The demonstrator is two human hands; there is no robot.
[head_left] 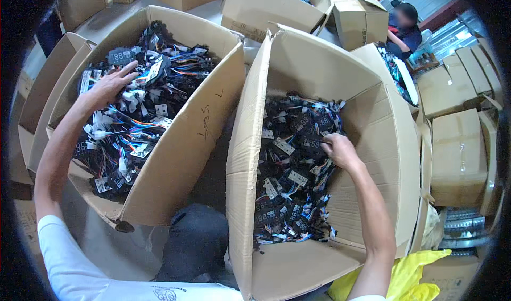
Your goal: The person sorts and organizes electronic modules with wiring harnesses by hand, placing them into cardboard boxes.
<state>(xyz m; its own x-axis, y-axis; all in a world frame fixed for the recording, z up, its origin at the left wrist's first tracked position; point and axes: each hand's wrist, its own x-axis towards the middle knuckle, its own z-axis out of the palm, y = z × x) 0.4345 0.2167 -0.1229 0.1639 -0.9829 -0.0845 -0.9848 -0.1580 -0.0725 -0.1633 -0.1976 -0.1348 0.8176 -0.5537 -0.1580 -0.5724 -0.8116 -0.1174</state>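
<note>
the left hand (110, 85) has its fingers spread over a heap of wired modules (139, 112). the right hand (343, 151) curls its fingers by a black display module (310, 143), just left of the fingertips; pinching or not, i cannot tell. it looks light and stiff, the attached wires limp and easily snagged; casing edges seem the safest hold.
</note>
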